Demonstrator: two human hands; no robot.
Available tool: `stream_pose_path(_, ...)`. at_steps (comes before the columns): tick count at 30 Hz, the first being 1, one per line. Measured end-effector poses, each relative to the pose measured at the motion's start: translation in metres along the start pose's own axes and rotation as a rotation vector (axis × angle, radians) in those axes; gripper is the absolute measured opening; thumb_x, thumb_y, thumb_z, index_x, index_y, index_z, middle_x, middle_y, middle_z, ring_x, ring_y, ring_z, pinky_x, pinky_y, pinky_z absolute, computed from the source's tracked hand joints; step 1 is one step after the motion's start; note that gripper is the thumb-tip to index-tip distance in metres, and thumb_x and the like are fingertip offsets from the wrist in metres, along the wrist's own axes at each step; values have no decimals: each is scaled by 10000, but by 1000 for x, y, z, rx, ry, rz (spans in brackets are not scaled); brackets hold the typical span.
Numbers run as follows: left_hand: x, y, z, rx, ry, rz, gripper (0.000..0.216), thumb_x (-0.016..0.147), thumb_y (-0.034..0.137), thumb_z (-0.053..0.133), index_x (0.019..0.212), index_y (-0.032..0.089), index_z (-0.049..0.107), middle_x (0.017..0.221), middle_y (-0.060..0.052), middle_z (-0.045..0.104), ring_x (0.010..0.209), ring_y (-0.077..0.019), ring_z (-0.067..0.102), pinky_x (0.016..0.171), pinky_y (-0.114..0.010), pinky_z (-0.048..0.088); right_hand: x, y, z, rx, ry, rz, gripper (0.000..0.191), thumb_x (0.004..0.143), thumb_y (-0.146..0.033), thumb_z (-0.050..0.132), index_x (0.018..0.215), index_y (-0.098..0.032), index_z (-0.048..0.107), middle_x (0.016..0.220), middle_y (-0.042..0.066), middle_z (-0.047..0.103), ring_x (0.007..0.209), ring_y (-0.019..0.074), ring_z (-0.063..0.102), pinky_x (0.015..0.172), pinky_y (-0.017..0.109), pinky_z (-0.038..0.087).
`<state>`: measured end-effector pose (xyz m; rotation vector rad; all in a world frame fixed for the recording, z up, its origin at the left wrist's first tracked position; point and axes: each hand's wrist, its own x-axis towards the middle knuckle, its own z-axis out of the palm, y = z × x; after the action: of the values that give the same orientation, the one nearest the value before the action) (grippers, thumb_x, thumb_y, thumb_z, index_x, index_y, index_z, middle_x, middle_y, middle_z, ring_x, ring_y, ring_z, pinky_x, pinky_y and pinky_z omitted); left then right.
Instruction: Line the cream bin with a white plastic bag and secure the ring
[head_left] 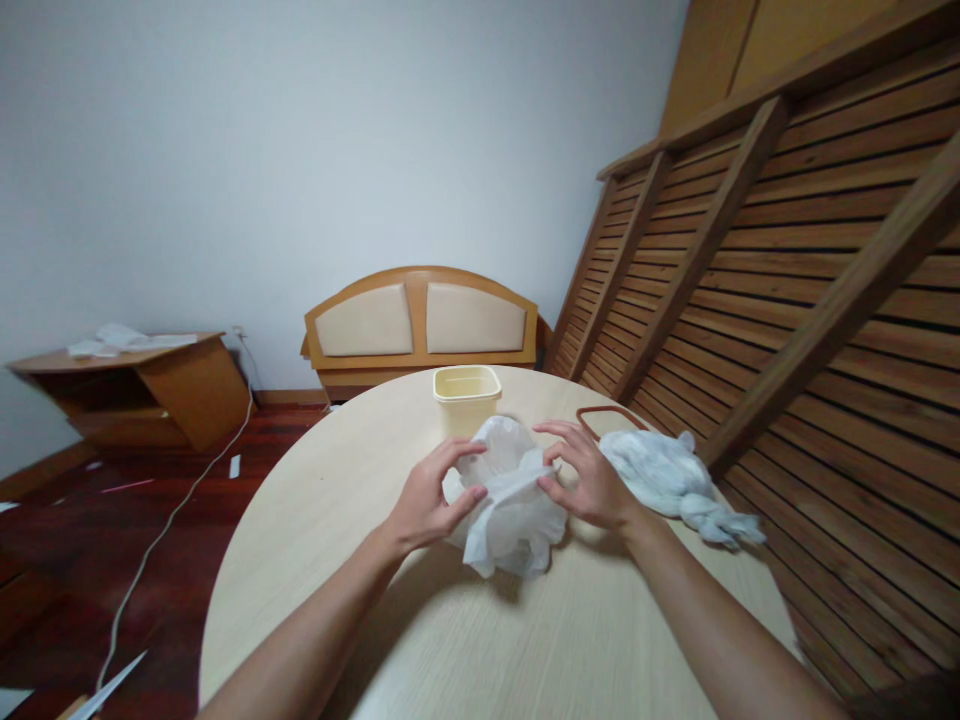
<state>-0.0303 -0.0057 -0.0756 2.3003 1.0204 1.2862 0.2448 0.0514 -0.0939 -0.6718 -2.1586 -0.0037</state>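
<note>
A crumpled white translucent plastic bag (517,520) is between my two hands, low over the round table. My left hand (439,495) grips its left side, with the thumb and forefinger curved around the film. On the other side, my right hand (589,480) holds the bag's edge between thumb and fingers, some of the fingers raised. Just beyond the bag stands a pale yellow plastic tub (466,400), upright and open at the top. Its lower front is partly hidden by the bag and my left hand.
A knotted bundle of pale bluish plastic bags (667,475) lies right of my right hand, beside a brown loop frame (600,410). The round table (300,560) has a curved edge. A slatted wooden frame (750,300) leans at the right. A cable (180,510) crosses the floor.
</note>
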Motion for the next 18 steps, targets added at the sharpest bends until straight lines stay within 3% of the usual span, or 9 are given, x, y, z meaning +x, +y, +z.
stream_pose_path(4,-1,8,6,-29,-116,9,508,848,465,704,1275,210,601,1286,-140,660,1198,-298,611,1043,-438,485,1,-6,7,40,-7,-2,137,857,-298,687,958,-250,609,1391,120,606,1316,312,526,1077,533,445)
stream_pose_path(6,-2,7,10,-26,-138,-1,417,887,385,675,1264,221,606,1279,-131,669,1191,-277,622,1043,-433,491,1,-10,9,55,-29,-36,388,834,-318,720,1189,-246,582,1450,140,563,1357,315,504,1104,537,432)
stream_pose_path(9,-3,3,17,-40,-179,26,256,949,258,581,1197,225,636,1199,-104,702,1117,-228,659,992,-389,524,1,-16,11,43,-119,-94,804,789,-357,772,1488,-245,390,1545,154,468,1428,329,433,1148,547,392)
stream_pose_path(11,-5,0,20,-34,-207,68,225,962,201,546,1163,219,646,1144,-87,717,1058,-203,677,940,-353,543,2,-21,14,32,-158,-114,888,796,-354,774,1548,-241,314,1563,149,448,1447,326,408,1153,541,391)
stream_pose_path(14,-6,0,21,13,-208,117,226,964,166,534,1158,215,639,1120,-76,727,1025,-194,688,912,-337,548,5,-28,18,26,-168,-128,663,843,-269,722,1454,-259,465,1409,103,612,1383,307,487,1095,520,452)
stream_pose_path(16,-6,1,21,17,-188,102,259,952,199,578,1209,215,607,1139,-80,724,1033,-202,688,926,-347,546,6,-29,20,1,-177,-134,396,865,-210,683,1251,-279,630,1190,62,727,1289,304,565,1025,509,492)
stream_pose_path(18,-5,0,22,-36,-130,24,315,947,270,608,1252,208,560,1177,-96,706,1052,-209,682,935,-354,549,7,-28,19,-31,-173,-130,195,884,-181,654,1051,-275,695,1027,46,758,1194,303,615,964,499,512)
